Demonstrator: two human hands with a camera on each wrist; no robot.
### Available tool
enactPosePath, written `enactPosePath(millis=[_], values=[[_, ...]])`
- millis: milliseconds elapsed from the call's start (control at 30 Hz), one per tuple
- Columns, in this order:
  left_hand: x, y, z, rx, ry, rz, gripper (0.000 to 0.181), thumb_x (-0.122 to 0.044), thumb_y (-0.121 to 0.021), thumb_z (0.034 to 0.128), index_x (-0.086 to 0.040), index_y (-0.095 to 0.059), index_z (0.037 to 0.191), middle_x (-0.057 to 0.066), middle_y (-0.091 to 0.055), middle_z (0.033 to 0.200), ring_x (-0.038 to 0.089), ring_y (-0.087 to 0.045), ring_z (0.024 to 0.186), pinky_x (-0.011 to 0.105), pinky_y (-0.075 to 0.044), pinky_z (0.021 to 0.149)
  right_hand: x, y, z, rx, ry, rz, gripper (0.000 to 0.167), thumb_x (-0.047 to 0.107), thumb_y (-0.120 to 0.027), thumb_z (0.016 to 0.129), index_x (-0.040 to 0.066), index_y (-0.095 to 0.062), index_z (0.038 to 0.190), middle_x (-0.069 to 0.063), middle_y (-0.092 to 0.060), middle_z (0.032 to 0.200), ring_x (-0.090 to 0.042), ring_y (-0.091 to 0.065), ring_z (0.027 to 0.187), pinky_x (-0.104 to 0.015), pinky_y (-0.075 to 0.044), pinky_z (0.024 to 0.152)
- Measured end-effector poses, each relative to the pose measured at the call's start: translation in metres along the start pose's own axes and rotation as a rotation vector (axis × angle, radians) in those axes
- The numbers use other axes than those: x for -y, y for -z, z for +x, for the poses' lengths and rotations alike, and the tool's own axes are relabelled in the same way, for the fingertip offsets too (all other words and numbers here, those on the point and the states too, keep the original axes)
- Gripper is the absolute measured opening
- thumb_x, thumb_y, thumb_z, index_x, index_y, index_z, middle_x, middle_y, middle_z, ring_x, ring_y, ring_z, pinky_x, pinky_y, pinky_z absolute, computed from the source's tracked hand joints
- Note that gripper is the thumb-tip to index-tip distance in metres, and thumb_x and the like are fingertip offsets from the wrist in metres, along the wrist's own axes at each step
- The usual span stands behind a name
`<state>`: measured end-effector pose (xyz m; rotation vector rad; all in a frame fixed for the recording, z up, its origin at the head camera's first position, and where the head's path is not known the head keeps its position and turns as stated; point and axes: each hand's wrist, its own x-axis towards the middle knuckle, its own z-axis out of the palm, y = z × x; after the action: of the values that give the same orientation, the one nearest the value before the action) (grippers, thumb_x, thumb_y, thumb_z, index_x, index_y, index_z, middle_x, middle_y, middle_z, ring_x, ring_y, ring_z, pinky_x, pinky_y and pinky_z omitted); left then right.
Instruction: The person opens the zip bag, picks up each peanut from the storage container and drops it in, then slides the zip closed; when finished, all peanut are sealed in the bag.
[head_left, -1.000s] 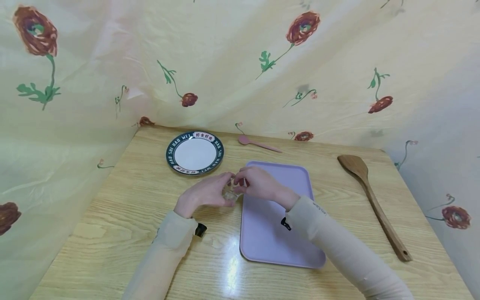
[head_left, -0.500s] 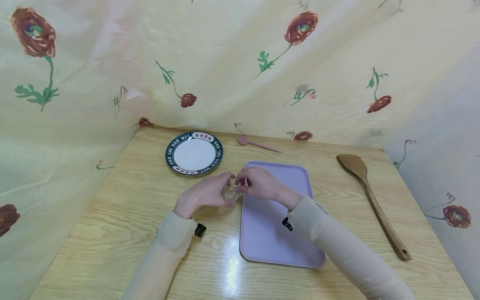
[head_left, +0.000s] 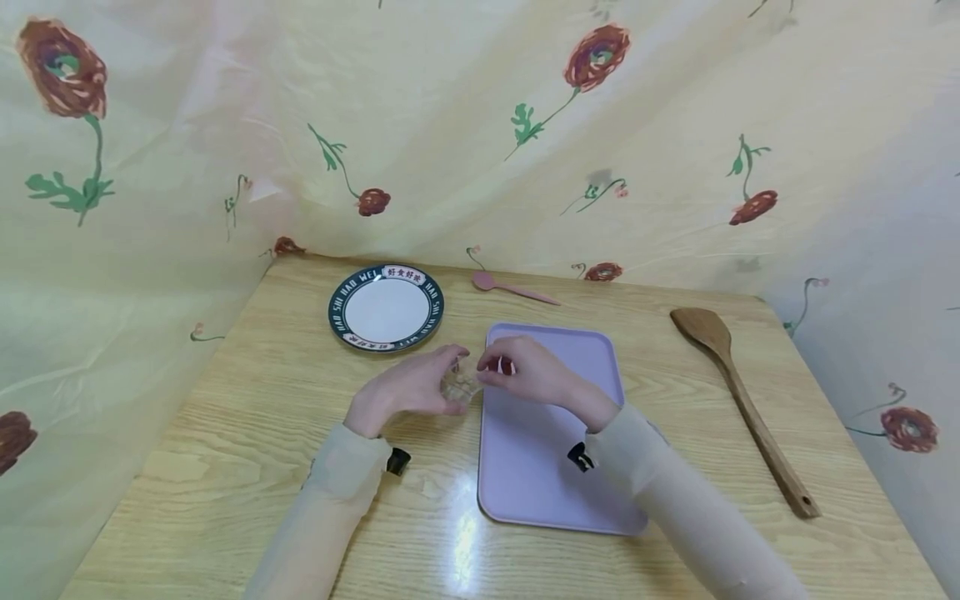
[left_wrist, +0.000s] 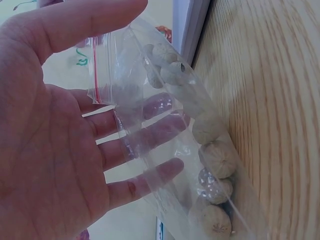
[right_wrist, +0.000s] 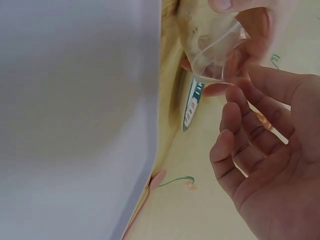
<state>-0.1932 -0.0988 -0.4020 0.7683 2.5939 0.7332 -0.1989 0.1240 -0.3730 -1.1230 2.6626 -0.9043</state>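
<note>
A clear zip bag point(head_left: 459, 385) with several pale, ridged, round pods point(left_wrist: 218, 159) in it is held between the two hands, close to the tray's left edge. My left hand point(head_left: 408, 385) holds the bag from the left; its fingers show through the plastic in the left wrist view, with the thumb on the near side. A red line runs along the bag's zip strip point(left_wrist: 98, 75). Thumb and fingertips of my right hand point(head_left: 534, 373) pinch the bag's end, as the right wrist view shows. Whether the zip is parted cannot be made out.
Under the right forearm lies a lilac tray point(head_left: 525, 492). Behind the left hand is a white plate with a dark green rim point(head_left: 339, 312). A pink spoon point(head_left: 483, 281) lies at the back, and a wooden spatula point(head_left: 738, 379) at the right. Flowered cloth hangs behind the table.
My right hand has shifted slightly to the right, away from the left hand. The left hand keeps its hold on the bag, nearly still. The camera view has drifted a little.
</note>
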Motion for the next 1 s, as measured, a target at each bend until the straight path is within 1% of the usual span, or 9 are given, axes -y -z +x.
enactPosePath(millis=[100, 300, 433, 500, 733, 833, 1000], values=[[-0.001, 0.001, 0.000, 0.002, 0.009, -0.005, 0.086, -0.039, -0.080, 0.0826, -0.013, -0.036, 0.152, 0.008, -0.052, 0.143, 0.022, -0.054, 0.123, 0.042, -0.046, 0.102, 0.000, 0.000, -0.005, -0.011, 0.013, 0.026, 0.007, 0.011, -0.072, 0.092, 0.005, -0.075, 0.095, 0.004, -0.065, 0.080, -0.010, -0.056, 0.070, -0.028, -0.051, 0.062], [-0.002, 0.002, -0.001, 0.001, 0.014, -0.029, 0.085, -0.037, -0.081, 0.0825, -0.013, -0.036, 0.151, 0.009, -0.051, 0.144, 0.024, -0.052, 0.128, 0.043, -0.045, 0.104, 0.000, -0.006, -0.013, -0.018, -0.012, 0.053, 0.007, 0.014, -0.071, 0.093, 0.009, -0.074, 0.098, 0.007, -0.064, 0.082, -0.008, -0.057, 0.074, -0.026, -0.050, 0.064], [-0.001, 0.002, -0.001, 0.005, 0.017, -0.030, 0.086, -0.038, -0.080, 0.0830, -0.013, -0.036, 0.152, 0.009, -0.050, 0.145, 0.024, -0.051, 0.129, 0.042, -0.045, 0.104, 0.002, -0.010, -0.016, -0.043, -0.021, 0.077, 0.010, 0.012, -0.072, 0.092, 0.006, -0.074, 0.100, 0.006, -0.064, 0.082, -0.008, -0.057, 0.075, -0.026, -0.051, 0.065], [-0.001, 0.002, -0.002, -0.002, 0.010, -0.031, 0.085, -0.037, -0.080, 0.0829, -0.014, -0.036, 0.152, 0.009, -0.051, 0.144, 0.024, -0.052, 0.128, 0.043, -0.045, 0.104, 0.005, -0.013, -0.017, -0.054, -0.026, 0.096, 0.012, 0.011, -0.073, 0.092, 0.005, -0.074, 0.101, 0.006, -0.064, 0.082, -0.009, -0.057, 0.074, -0.027, -0.051, 0.065], [0.000, 0.002, -0.004, -0.034, -0.019, -0.044, 0.081, -0.036, -0.080, 0.0826, -0.012, -0.039, 0.149, 0.009, -0.055, 0.137, 0.025, -0.056, 0.120, 0.040, -0.048, 0.099, 0.010, -0.026, -0.013, -0.067, -0.024, 0.122, 0.013, 0.014, -0.075, 0.090, 0.004, -0.073, 0.100, 0.005, -0.061, 0.077, -0.008, -0.054, 0.069, -0.024, -0.049, 0.061], [0.001, 0.001, -0.004, -0.043, -0.027, -0.054, 0.081, -0.035, -0.079, 0.0828, -0.012, -0.039, 0.149, 0.009, -0.054, 0.137, 0.025, -0.056, 0.120, 0.041, -0.048, 0.098, 0.010, -0.030, -0.012, -0.083, -0.035, 0.116, 0.012, 0.014, -0.076, 0.089, 0.005, -0.074, 0.097, 0.006, -0.061, 0.074, -0.007, -0.052, 0.066, -0.023, -0.047, 0.059], [0.002, 0.001, -0.002, -0.043, -0.040, -0.044, 0.083, -0.031, -0.080, 0.0816, -0.011, -0.037, 0.150, 0.010, -0.052, 0.138, 0.026, -0.056, 0.120, 0.040, -0.049, 0.098, 0.012, -0.035, -0.010, -0.114, -0.051, 0.129, 0.008, 0.012, -0.076, 0.088, 0.007, -0.074, 0.093, 0.007, -0.061, 0.072, -0.008, -0.053, 0.064, -0.023, -0.046, 0.056]])
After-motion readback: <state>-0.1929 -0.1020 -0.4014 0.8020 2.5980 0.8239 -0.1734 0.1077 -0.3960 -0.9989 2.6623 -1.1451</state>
